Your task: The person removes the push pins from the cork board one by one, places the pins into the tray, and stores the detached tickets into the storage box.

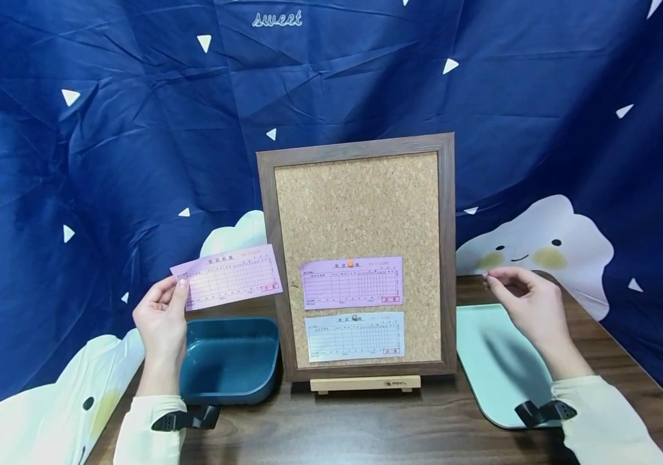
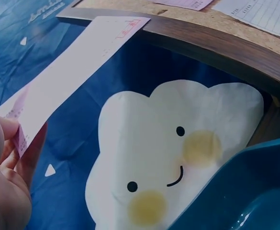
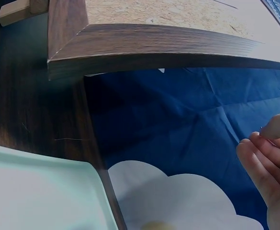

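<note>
My left hand [image 1: 163, 316] holds a pink receipt slip [image 1: 232, 276] by its left end, thumb on the printed face, left of the framed corkboard [image 1: 360, 206]. The slip's free end reaches toward the frame's left side. On the cork, a second pink slip is fixed by an orange pushpin [image 1: 350, 263]. Below it hangs a white slip [image 1: 356, 339] under a greyish pushpin [image 1: 355, 317]. Right of the board, my right hand [image 1: 532, 307] is raised above a mint tray, thumb and forefinger pinching a tiny pushpin, mostly hidden by the fingertips [image 3: 255, 136].
A dark teal bin [image 1: 229, 394] stands left of the board, below my left hand. The mint tray [image 1: 485, 387] lies on the right. A small wooden stand [image 1: 364, 383] supports the board on the brown table [image 1: 308, 433]. Blue cloth [image 1: 134, 161] hangs close behind.
</note>
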`<action>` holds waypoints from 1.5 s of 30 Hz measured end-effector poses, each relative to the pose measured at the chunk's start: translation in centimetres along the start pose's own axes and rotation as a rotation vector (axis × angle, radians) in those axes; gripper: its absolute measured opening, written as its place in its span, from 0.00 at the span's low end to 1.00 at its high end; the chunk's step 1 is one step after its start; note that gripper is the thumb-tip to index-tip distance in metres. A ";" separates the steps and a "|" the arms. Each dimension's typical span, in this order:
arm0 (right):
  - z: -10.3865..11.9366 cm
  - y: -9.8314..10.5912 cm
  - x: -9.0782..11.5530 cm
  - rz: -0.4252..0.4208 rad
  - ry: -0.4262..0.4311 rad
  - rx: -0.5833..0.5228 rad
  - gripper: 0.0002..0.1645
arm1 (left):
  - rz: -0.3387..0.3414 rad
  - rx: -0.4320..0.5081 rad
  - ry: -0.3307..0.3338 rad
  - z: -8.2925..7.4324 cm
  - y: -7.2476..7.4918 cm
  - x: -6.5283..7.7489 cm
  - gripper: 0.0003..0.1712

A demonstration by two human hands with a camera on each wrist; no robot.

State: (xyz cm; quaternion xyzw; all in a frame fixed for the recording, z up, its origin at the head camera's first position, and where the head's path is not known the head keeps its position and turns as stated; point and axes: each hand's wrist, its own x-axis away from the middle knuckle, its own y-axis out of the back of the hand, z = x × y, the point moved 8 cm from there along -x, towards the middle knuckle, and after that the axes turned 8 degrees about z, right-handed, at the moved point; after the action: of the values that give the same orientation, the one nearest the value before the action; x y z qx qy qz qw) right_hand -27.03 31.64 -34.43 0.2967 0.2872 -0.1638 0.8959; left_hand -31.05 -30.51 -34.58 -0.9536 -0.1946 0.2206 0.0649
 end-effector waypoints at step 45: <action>-3.3 -0.4 2.2 0.069 -0.120 0.062 0.06 | -0.008 -0.070 0.050 1.8 2.3 0.5 0.08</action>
State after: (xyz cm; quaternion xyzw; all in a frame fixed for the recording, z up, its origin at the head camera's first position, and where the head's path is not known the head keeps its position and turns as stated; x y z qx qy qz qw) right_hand -26.91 33.09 -38.10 0.3237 0.2174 -0.1590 0.9070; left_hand -30.68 -32.38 -36.85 -0.9597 -0.2045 0.1893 0.0371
